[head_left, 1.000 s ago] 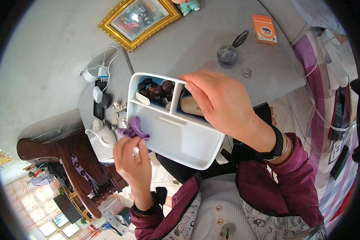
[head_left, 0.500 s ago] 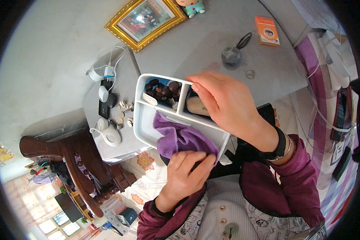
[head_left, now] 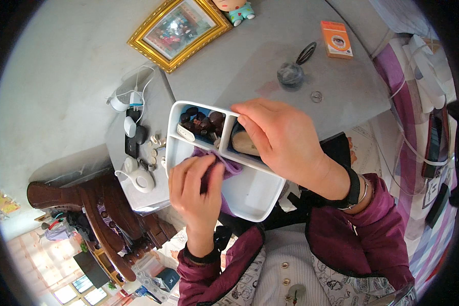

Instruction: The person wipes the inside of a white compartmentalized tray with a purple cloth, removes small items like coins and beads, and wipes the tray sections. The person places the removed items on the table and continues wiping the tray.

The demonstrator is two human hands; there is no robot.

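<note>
A white divided tray [head_left: 255, 193] is held up in front of me, tilted. My right hand [head_left: 288, 137] grips its far rim, the thumb near the divider. With bunched fingers my left hand [head_left: 195, 196] holds a purple cloth [head_left: 231, 167] against the left part of the large near compartment; the hand hides much of the cloth. The far left compartment holds dark brown beads [head_left: 204, 122] and a small white strip-like piece [head_left: 185, 133]. A beige oval object [head_left: 245, 142] lies in the far right compartment, partly covered by my right hand.
On the grey table stand a gold picture frame [head_left: 171, 66], a doll [head_left: 239, 13], an orange box [head_left: 336, 41], a grey ball [head_left: 290, 75] with a black hair clip, and a small ring [head_left: 316, 96]. Chargers, a white device [head_left: 140, 181] and small pieces lie left. A wooden chair [head_left: 86, 204] stands beyond.
My left hand has moved the cloth leftward across the large compartment, baring its right part. The tray has shifted slightly left. My right hand keeps its grip.
</note>
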